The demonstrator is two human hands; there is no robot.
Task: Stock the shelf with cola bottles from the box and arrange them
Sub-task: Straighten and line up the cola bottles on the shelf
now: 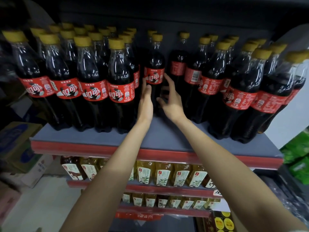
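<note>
While both hands, left (146,99) and right (170,99), cup the middle bottle (154,76) with fingers spread, a nudge could topple neighbouring bottles (178,67) on the shelf (167,138).

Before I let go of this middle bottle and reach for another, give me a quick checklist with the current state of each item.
1. Middle cola bottle upright on the shelf: ok.
2. Label facing front like the left front row: ok.
3. Left hand and right hand flank it, fingers loose: ok.
4. Bottle in line with the front rows: not ok, it stands further back.
5. Right group labels facing front: not ok, several are turned.
6. Box of stock: cannot tell, none clearly identifiable.
</note>
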